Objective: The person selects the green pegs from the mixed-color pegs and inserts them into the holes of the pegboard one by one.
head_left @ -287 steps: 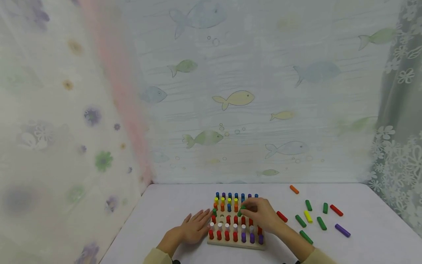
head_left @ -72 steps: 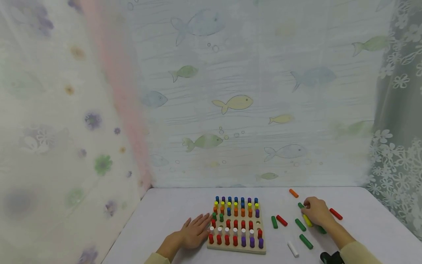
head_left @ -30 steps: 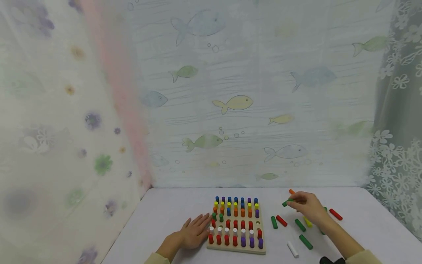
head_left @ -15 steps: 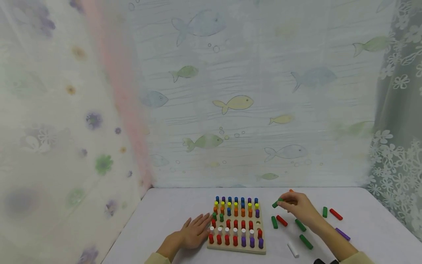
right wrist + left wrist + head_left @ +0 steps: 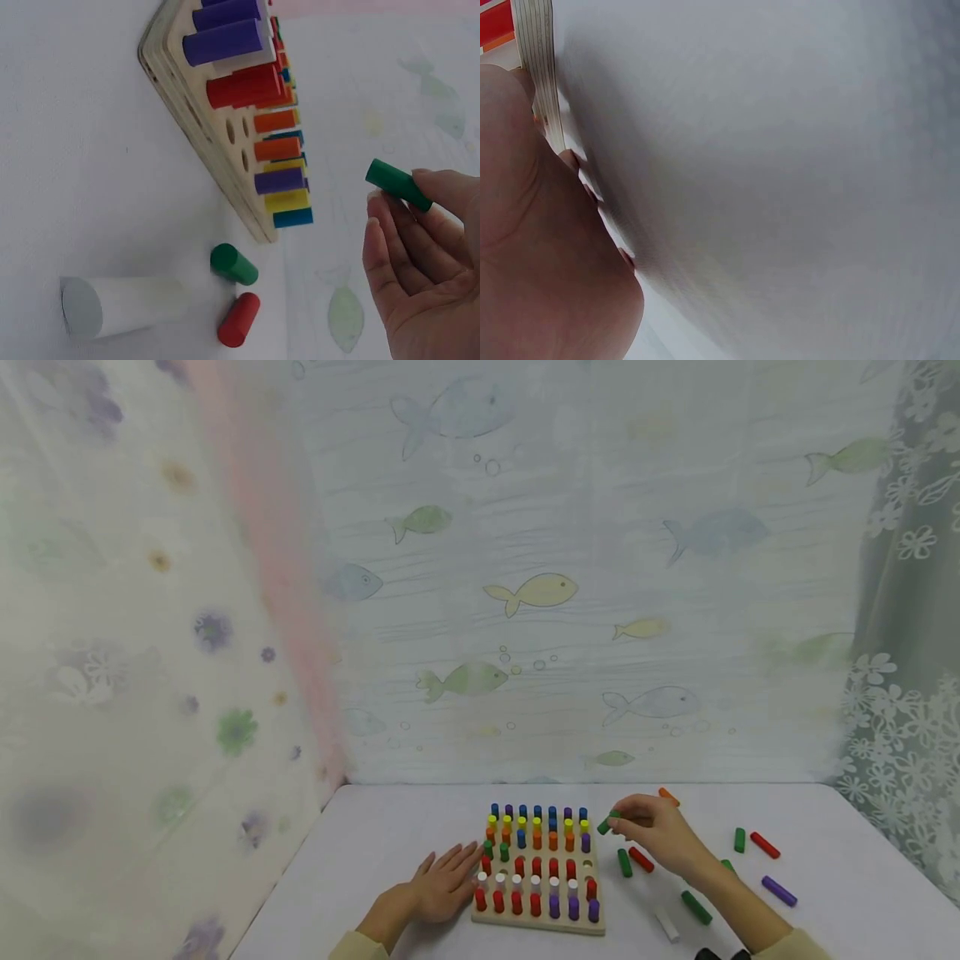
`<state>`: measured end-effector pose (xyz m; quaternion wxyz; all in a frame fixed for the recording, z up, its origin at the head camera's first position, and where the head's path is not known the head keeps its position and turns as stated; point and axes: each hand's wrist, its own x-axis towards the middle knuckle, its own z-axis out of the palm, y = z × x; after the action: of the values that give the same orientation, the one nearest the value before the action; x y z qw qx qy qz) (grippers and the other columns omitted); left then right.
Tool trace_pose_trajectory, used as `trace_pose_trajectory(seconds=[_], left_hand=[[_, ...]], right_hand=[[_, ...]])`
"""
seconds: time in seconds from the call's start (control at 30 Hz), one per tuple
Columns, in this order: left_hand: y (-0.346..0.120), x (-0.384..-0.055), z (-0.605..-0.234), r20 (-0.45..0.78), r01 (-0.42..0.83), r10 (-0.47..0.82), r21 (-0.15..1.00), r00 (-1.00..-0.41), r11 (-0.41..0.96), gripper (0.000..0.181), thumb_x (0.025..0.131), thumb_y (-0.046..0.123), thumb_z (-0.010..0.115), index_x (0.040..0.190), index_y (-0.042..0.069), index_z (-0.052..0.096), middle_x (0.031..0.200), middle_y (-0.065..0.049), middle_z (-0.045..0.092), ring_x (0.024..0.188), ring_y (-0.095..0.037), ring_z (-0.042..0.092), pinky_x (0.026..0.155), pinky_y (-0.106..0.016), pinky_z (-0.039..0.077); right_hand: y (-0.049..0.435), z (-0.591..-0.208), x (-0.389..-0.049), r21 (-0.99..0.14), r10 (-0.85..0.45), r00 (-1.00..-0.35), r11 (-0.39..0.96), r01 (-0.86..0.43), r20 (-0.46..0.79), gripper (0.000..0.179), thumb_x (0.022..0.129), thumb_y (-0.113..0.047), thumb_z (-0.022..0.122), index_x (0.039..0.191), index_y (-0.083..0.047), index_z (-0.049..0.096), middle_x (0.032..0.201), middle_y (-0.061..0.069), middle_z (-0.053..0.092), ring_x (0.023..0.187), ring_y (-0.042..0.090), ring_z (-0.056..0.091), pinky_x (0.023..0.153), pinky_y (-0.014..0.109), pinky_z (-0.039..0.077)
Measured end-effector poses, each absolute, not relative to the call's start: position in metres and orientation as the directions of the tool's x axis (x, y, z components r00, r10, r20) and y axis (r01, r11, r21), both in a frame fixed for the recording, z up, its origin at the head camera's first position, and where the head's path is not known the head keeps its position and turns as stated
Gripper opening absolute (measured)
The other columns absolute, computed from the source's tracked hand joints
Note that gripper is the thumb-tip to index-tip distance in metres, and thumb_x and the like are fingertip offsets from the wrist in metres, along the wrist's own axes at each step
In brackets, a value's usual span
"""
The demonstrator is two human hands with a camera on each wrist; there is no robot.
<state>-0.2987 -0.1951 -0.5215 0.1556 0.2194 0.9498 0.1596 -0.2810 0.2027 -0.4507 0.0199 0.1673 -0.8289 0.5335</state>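
Observation:
The wooden peg board [image 5: 540, 926] stands on the table, set with rows of coloured pegs; several holes in its middle rows are bare. My left hand [image 5: 446, 889] lies flat with spread fingers, its fingertips at the board's left edge. In the left wrist view, the palm side of my left hand [image 5: 547, 247] is beside the board's edge. My right hand [image 5: 663, 835] pinches a green peg [image 5: 397, 183] between thumb and fingers, tilted in the air just right of the board's far corner.
Right of the board lie a green peg [image 5: 625, 862], a red peg [image 5: 641, 859], a white peg [image 5: 667, 925], a longer green peg [image 5: 697, 907] and a purple peg [image 5: 779, 891]. Farther off are an orange peg [image 5: 669, 797] and a red peg [image 5: 765, 845]. My right arm hides others.
My right hand has picked up a green peg from the right and carried it left towards the board. Since the earliest frame, a green and a white peg have appeared on the table. My left hand stays put.

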Motion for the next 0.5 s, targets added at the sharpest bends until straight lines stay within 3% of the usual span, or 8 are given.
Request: trace_pose_trajectory(seconds=[0.23,0.5], left_hand=[[-0.192,-0.294,-0.513,-0.227,0.372,0.469,0.364,-0.854,0.854,0.069,0.106,0.063,0.029,0.164,0.027,0.024,0.17,0.002,0.024,0.157,-0.029,0.015,0.121,-0.068,0.006],[-0.192,-0.292,-0.51,-0.229,0.367,0.459,0.351,-0.858,0.861,0.069,0.105,0.063,0.031,0.163,0.027,0.027,0.169,0.002,0.026,0.157,-0.028,0.018,0.122,-0.066,0.008]], right_hand=[[0.189,-0.452,-0.285,-0.886,-0.279,-0.936,0.349,-0.305,0.213,0.028,0.099,-0.019,0.07,0.113,0.005,0.066,0.103,0.015,0.074,0.094,0.04,0.071,0.08,0.043,0.061],[0.176,-0.455,-0.286,-0.878,-0.314,-0.92,0.339,-0.338,0.233,0.03,0.099,-0.019,0.07,0.116,0.006,0.067,0.103,0.013,0.075,0.093,0.036,0.073,0.078,0.042,0.061]])
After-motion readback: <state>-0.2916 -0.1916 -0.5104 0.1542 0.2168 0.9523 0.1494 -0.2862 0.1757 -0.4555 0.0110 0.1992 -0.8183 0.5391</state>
